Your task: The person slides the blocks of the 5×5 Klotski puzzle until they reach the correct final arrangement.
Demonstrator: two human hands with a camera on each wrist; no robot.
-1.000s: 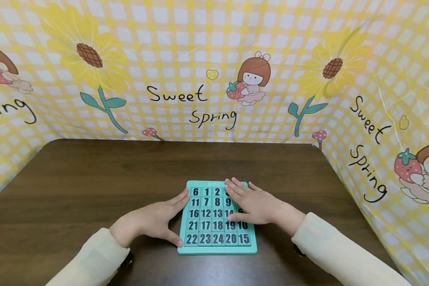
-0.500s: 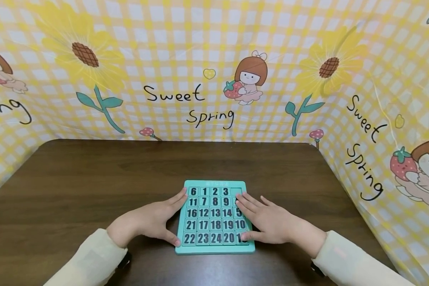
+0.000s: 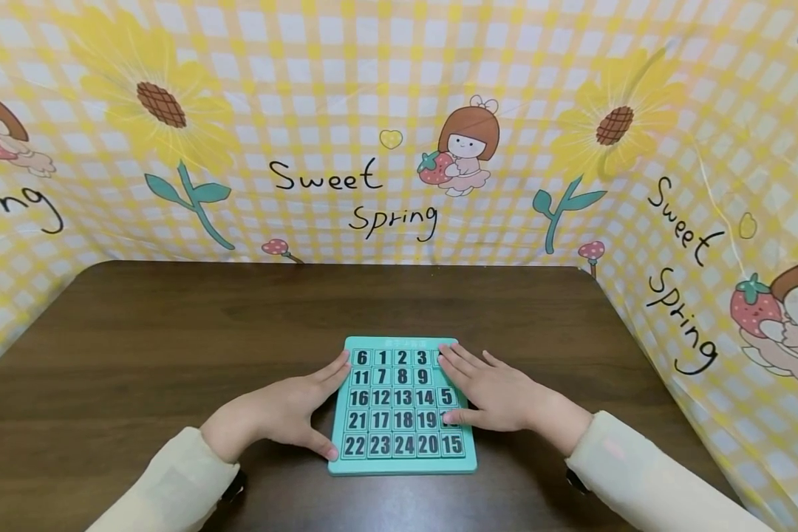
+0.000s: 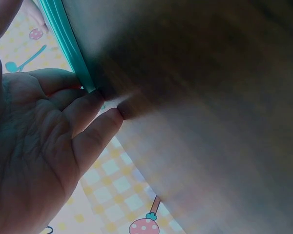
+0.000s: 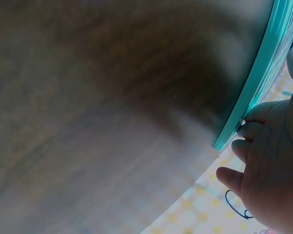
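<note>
A teal number slide puzzle (image 3: 403, 466) lies flat on the table, its square tiles in rows with black numbers. My left hand (image 3: 281, 411) steadies its left side, fingertips at the upper part of that edge and thumb at the lower corner. Over the right side reaches my right hand (image 3: 513, 401), fingers fairly straight. Its fingertips rest on a tile in the top right slot, whose number is mostly covered. Below that tile the slot beside the 9 tile (image 3: 423, 377) shows bare teal. The right thumb covers part of the 10 tile. Both wrist views show fingertips along the teal frame's edge.
The brown wooden table (image 3: 206, 318) extends around the puzzle. A yellow checked cloth (image 3: 332, 89) with sunflowers and cartoon figures hangs along the back and both sides of the table.
My right hand moved down the right column, then back up, and a tile slid from the second row into the top right slot. The left hand stayed at the left edge.
</note>
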